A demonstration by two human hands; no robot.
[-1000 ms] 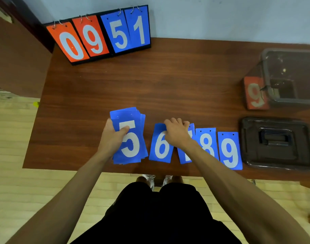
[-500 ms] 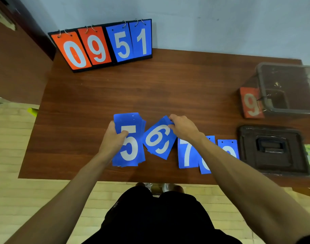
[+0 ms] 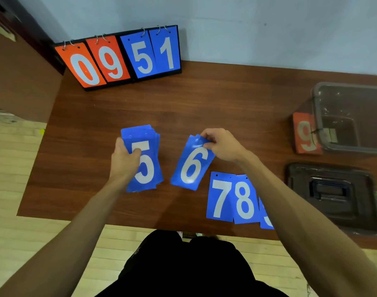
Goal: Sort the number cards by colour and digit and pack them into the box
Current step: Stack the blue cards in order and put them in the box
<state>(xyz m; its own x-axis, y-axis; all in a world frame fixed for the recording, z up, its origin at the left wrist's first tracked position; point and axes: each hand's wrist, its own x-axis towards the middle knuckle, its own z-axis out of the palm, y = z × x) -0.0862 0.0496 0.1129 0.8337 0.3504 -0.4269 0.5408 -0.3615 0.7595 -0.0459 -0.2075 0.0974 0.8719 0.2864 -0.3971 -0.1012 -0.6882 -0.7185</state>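
Bench [image 3: 183, 108] of dark wood fills my view from the head camera. The left hand [image 3: 124, 161] grips a stack of blue cards [image 3: 148, 168] with a 5 on top, thumb pressed across the face. Just to the right, apart from that stack, the right hand [image 3: 223, 144] pinches the top edge of a blue 6 card [image 3: 192, 166]. The card slants down and to the left from the fingers, and I cannot tell whether its lower end touches the bench. A blue 7 card [image 3: 220, 198] and a blue 8 card [image 3: 244, 200] lie side by side near the front edge. My view of a blue 9 card [image 3: 265, 219] is mostly blocked by the right forearm. At far right stands the clear box [image 3: 318, 108] with an orange 9 card [image 3: 304, 136] at its left wall and a dark lid [image 3: 333, 196] in front.
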